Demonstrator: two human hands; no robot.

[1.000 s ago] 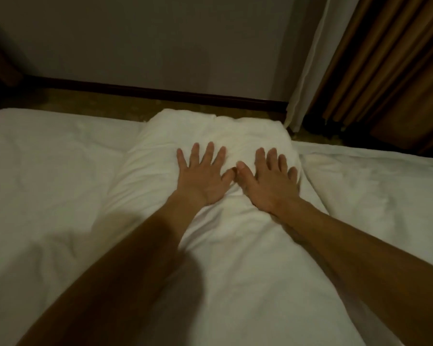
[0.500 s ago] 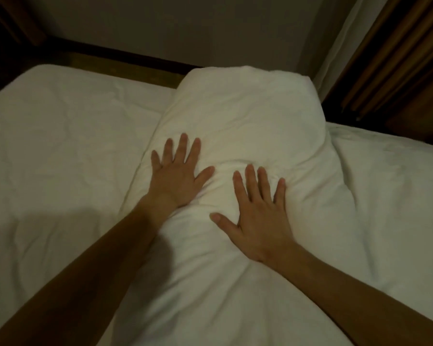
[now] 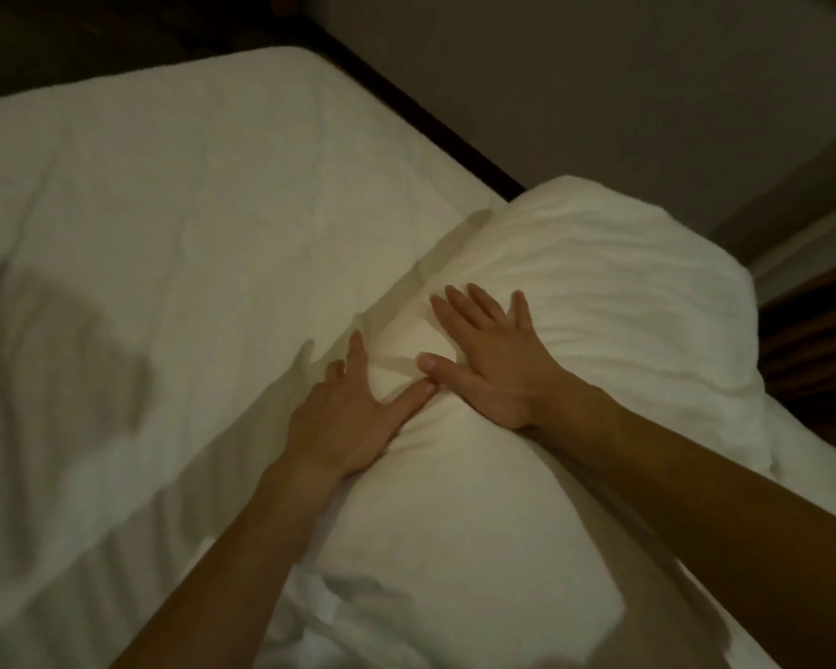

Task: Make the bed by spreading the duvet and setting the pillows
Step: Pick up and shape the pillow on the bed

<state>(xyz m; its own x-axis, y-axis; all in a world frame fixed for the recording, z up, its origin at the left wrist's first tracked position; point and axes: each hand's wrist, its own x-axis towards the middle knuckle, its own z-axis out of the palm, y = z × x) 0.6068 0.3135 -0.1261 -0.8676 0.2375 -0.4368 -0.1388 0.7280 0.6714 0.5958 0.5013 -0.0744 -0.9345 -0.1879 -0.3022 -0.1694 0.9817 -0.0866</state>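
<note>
A long white pillow (image 3: 599, 292) lies on the white duvet (image 3: 175, 243) that covers the bed, running from the lower middle of the view toward the upper right. My left hand (image 3: 348, 417) rests flat on the pillow's left side, fingers reaching down over its edge toward the duvet. My right hand (image 3: 488, 350) presses flat on top of the pillow with its fingers spread. The two thumbs nearly touch, and the pillow is dented under both palms.
A dark bed frame edge (image 3: 435, 123) runs diagonally behind the bed, with a plain wall (image 3: 599, 89) beyond it. Dark curtains (image 3: 816, 340) hang at the right. More white bedding (image 3: 821, 456) lies right of the pillow.
The view has swung left and tilted. My left hand slid to the pillow's left edge and my right hand moved up the pillow; both still press flat.
</note>
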